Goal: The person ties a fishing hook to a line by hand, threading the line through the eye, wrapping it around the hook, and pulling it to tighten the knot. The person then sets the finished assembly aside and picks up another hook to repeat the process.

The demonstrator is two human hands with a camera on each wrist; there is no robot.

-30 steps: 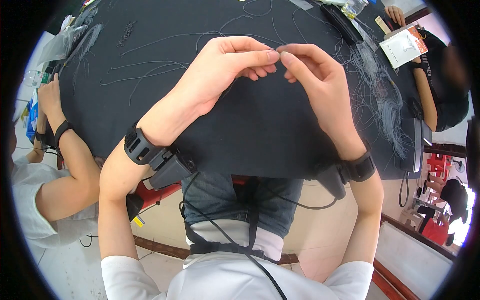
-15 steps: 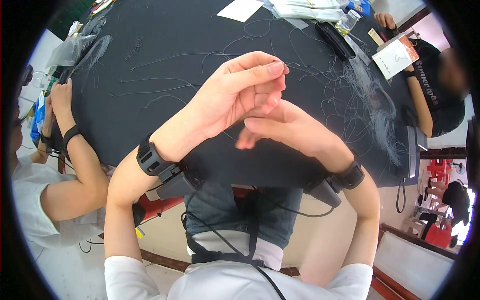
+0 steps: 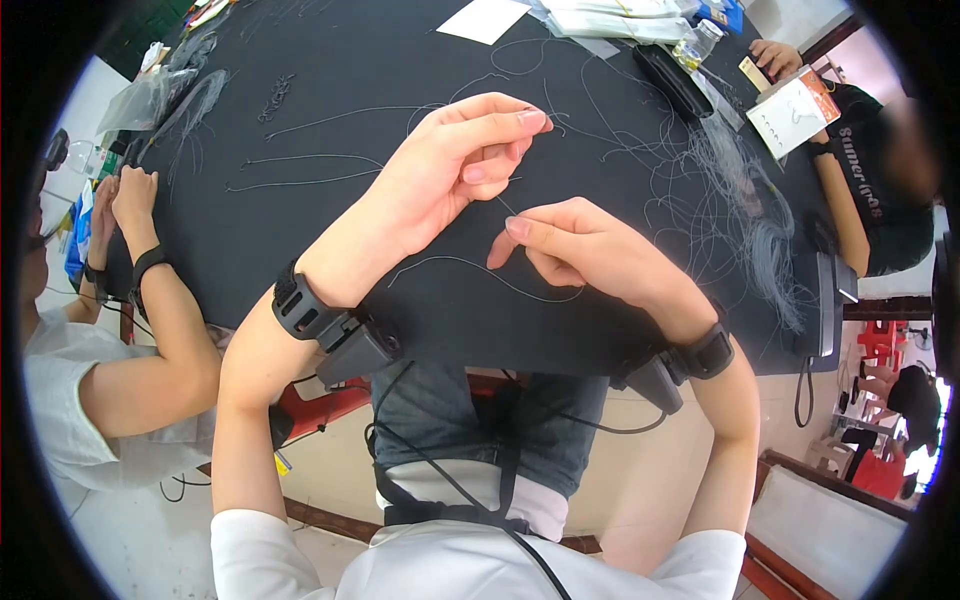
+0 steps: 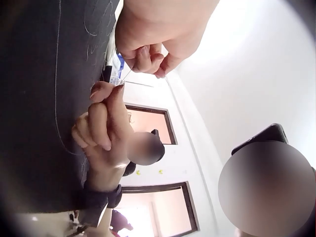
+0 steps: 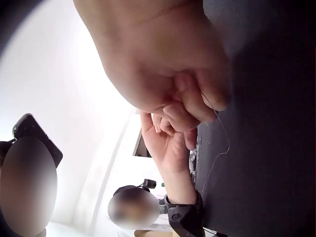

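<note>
Between my left hand (image 3: 465,160) and right hand (image 3: 590,250), two in all, I count one strand (image 4: 128,75). Three strand ends (image 3: 300,157) lie left of the left hand, and one curved line (image 3: 440,257) lies nearer me than both hands. Beyond the right hand are one black case (image 3: 670,82) and one jar (image 3: 697,45); to its right, one tangled bundle (image 3: 760,230).

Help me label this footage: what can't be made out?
Thread, right wrist view: partly hidden by right hand.
Left hand, head view: thumb hides most of what it pinches.
Dark pile, head view: too small to identify.
White stack, head view: cut off by top edge.
</note>
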